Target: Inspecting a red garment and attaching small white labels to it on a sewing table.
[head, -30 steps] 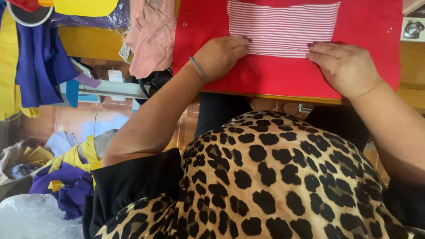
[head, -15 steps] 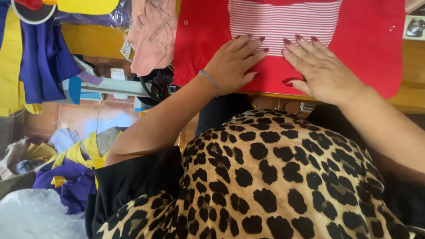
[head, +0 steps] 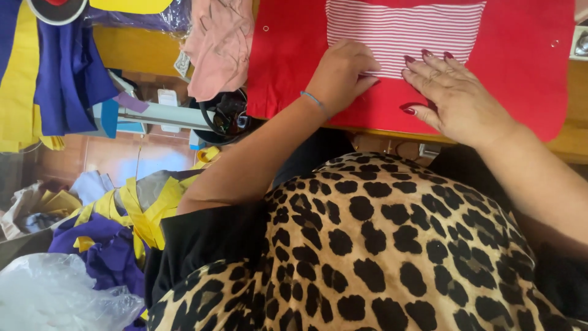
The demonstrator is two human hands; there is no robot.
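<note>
Two hands rest on the work, and neither grips anything. Your left hand (head: 340, 73) is curled, its fingertips pressing down at the lower edge of the striped panel (head: 404, 27). Your right hand (head: 456, 98) lies flat with fingers spread and released, its fingertips touching that same lower edge just to the right of the left hand.

The striped panel, red and white, lies on top of the red fabric piece (head: 520, 67), in its upper middle. The red fabric piece is spread on the wooden table (head: 569, 138), its lower edge hanging close to the table's near edge. Left of the red fabric piece, a pink cloth (head: 220, 43) hangs over the table; farther left hang blue and yellow fabrics (head: 49, 73). Below and well left of it, yellow and purple scraps (head: 116, 227) and a clear plastic bag (head: 55, 294) lie on the floor.

Risk, as a judgement: uneven pressure from the two hands may slide the striped panel off square against the red fabric piece, or raise a wrinkle between the fingertips. Dragging toward you may pull the red fabric piece off the table.
</note>
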